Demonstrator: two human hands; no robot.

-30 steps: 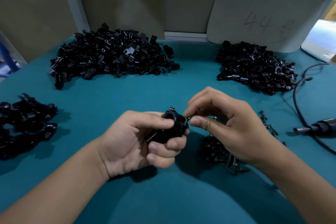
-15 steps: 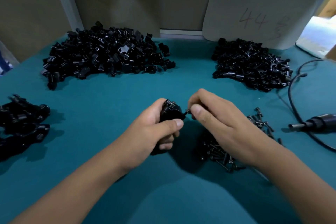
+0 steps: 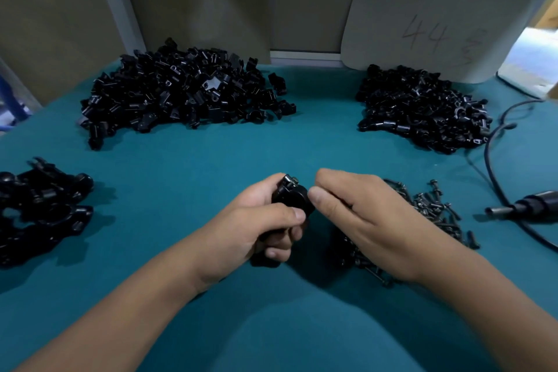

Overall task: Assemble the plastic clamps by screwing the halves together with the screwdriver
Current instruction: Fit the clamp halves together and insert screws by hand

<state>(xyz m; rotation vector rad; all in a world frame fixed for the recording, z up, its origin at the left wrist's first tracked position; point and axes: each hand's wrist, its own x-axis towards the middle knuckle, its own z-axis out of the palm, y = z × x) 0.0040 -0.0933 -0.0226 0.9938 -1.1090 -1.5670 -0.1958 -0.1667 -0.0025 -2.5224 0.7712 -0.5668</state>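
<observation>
We grip the clamp (image 3: 291,199) in our left hand (image 3: 256,229), just left of the screw pile (image 3: 428,214). Our right hand (image 3: 362,214) pinches at its edge, seemingly seating a screw. Next we judge the screwdriver (image 3: 525,207), beyond the screws, must be fetched.

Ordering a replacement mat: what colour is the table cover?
Plain teal, no pattern; the cover shows best in the head view.

Glossy black plastic clamp halves (image 3: 187,93), dark metal screws (image 3: 434,208) — matt teal cloth table (image 3: 187,160)
</observation>
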